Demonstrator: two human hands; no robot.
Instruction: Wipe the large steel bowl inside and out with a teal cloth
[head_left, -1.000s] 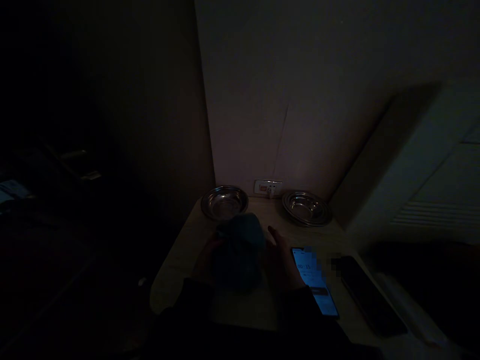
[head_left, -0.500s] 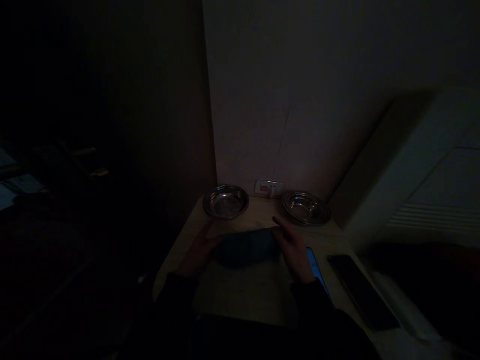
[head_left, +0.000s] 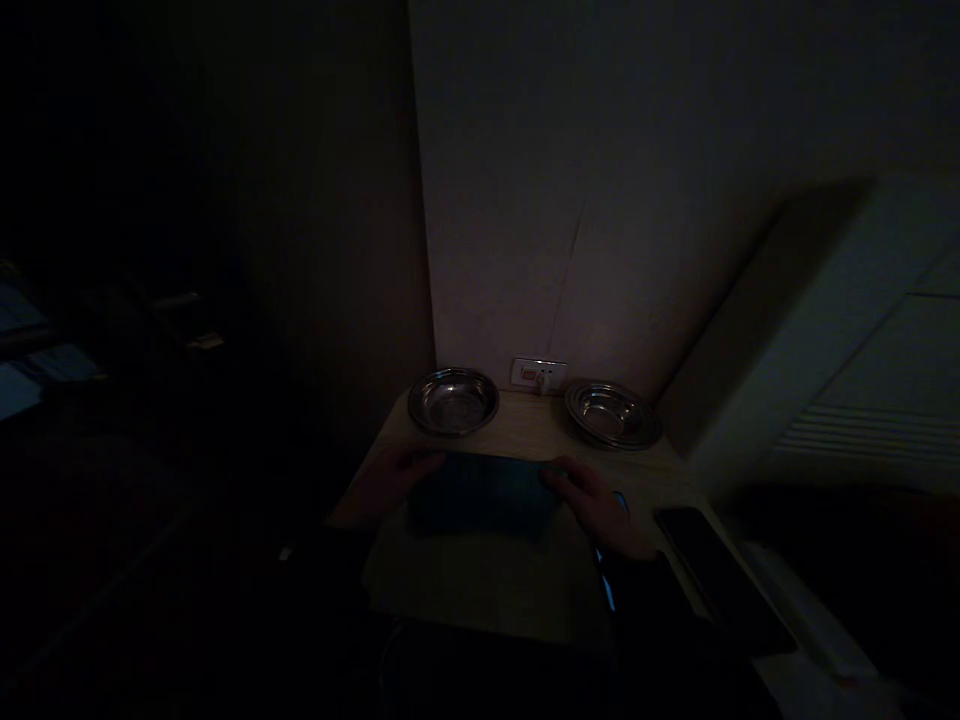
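Observation:
A dark teal piece of cloth (head_left: 484,492) is stretched between my hands above the wooden tabletop (head_left: 480,585). My left hand (head_left: 390,482) pinches its upper left corner between thumb and fingers. At the upper right corner, my right hand (head_left: 596,503) grips it in the same way. The cloth's top edge runs nearly straight, and its lower part fades into shadow. The light is very dim, so its folds and texture are hard to make out.
Behind the cloth stand a shiny metal bowl (head_left: 454,402) on the left and stacked metal bowls (head_left: 613,415) on the right. A wall socket (head_left: 538,374) sits between them. A phone with a lit screen (head_left: 606,580) lies partly under my right arm, beside a dark flat slab (head_left: 724,575).
The cloth has been pulled flatter, its top edge now straight. My left hand has closed on its corner and shifted slightly left; my right forearm now covers more of the phone.

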